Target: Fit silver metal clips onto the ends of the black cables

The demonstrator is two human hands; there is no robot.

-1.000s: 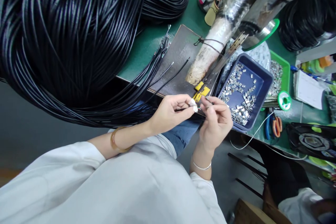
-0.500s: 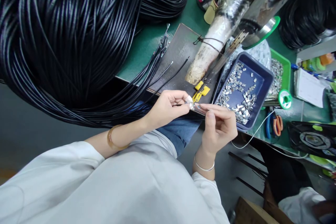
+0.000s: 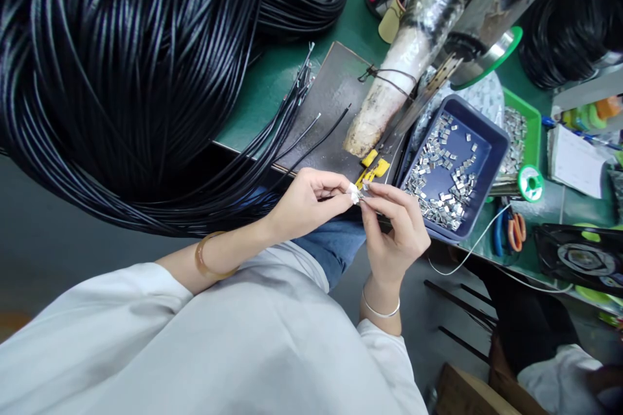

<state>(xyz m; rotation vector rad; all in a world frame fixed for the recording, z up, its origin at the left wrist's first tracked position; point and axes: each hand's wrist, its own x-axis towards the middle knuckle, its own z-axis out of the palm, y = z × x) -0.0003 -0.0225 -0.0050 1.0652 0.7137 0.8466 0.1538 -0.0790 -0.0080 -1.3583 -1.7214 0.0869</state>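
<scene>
My left hand (image 3: pixel 302 204) is closed in a pinch on the end of a black cable, which mostly hides behind the fingers. White wrapping (image 3: pixel 354 192) covers its fingertips. Against it, my right hand (image 3: pixel 396 233) pinches a small metal connector at the cable end; the fingertips cover most of it. Just beyond the fingers is a yellow clamp-like fixture (image 3: pixel 374 167) on a dark board (image 3: pixel 326 110). A blue bin (image 3: pixel 487 181) with many loose metal connectors (image 3: pixel 440 201) stands to the right of my right hand.
A large bundle of black cables (image 3: pixel 121 78) fills the left. A taped duct (image 3: pixel 389 91) slants over the board. Rightward are a green tray (image 3: pixel 533 136), a solder spool (image 3: pixel 529 183), orange-handled pliers (image 3: pixel 516 232) and a notepad (image 3: pixel 577 162). Another person's sleeve (image 3: pixel 559 373) shows at lower right.
My right hand has moved slightly left, its fingertips now closer to the left fingertips and more bent. My left hand stays almost in place.
</scene>
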